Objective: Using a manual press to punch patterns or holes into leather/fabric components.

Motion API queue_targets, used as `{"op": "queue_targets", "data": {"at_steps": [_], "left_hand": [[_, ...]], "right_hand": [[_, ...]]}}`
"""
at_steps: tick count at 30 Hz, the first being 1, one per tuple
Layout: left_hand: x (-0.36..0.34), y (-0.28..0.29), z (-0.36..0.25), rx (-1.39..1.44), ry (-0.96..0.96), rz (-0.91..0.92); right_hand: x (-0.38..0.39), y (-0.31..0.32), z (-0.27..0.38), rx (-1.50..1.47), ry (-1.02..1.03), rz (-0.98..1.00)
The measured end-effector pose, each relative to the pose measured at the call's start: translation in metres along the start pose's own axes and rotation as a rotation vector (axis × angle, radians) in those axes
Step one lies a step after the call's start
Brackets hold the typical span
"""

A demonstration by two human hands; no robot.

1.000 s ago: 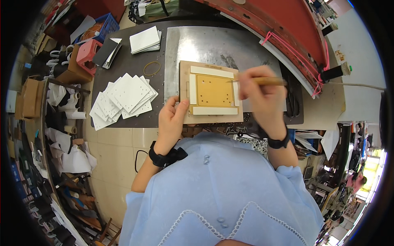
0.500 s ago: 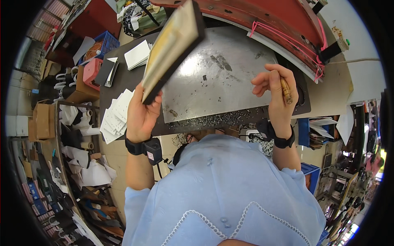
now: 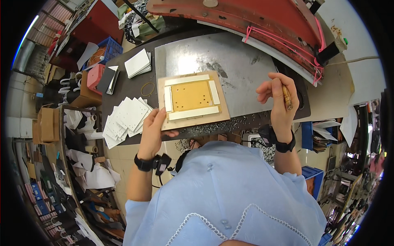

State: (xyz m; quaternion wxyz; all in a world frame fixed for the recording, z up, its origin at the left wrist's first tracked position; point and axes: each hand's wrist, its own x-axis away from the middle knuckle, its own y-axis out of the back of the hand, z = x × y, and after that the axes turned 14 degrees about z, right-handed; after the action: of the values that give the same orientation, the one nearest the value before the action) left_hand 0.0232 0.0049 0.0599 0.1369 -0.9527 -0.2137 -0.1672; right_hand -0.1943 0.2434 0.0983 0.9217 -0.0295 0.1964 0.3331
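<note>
My left hand [image 3: 152, 133] grips the lower left corner of a square cutting die [image 3: 193, 100], thumb on top and fingers beneath. The die is a wooden board with a yellow middle dotted with small dark holes, framed by pale strips. It lies face up over the near left part of a grey metal plate [image 3: 250, 96]; whether it touches the plate I cannot tell. To the right of the die, apart from it, my right hand [image 3: 281, 98] is closed round a short wooden handle [image 3: 286, 97]. The tool's other end is hidden in the palm.
Fanned white punched sheets [image 3: 125, 119] lie left of the die, with a white stack [image 3: 138, 63] and a yellowish ring [image 3: 147, 88] beyond. A red machine beam [image 3: 246, 20] overhangs the far side. Small dark bits [image 3: 209, 128] litter the table's near edge.
The die has come down from a raised, tilted position to face up over the plate. My left hand has moved slightly right and nearer with it. My right hand keeps the handle, shifting little.
</note>
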Motion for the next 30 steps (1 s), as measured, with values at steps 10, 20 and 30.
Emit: {"op": "queue_targets", "data": {"at_steps": [10,20,30], "left_hand": [[0.012,0.012,0.008,-0.005,-0.029,0.015],[-0.011,0.020,0.025,-0.014,-0.268,-0.121],[0.043,0.033,-0.026,0.322,-0.475,-0.289]], "right_hand": [[-0.077,0.033,0.039,0.062,-0.093,0.150],[-0.318,0.054,0.107,0.142,0.177,0.252],[-0.442,0.032,0.033,0.465,0.179,0.354]]}}
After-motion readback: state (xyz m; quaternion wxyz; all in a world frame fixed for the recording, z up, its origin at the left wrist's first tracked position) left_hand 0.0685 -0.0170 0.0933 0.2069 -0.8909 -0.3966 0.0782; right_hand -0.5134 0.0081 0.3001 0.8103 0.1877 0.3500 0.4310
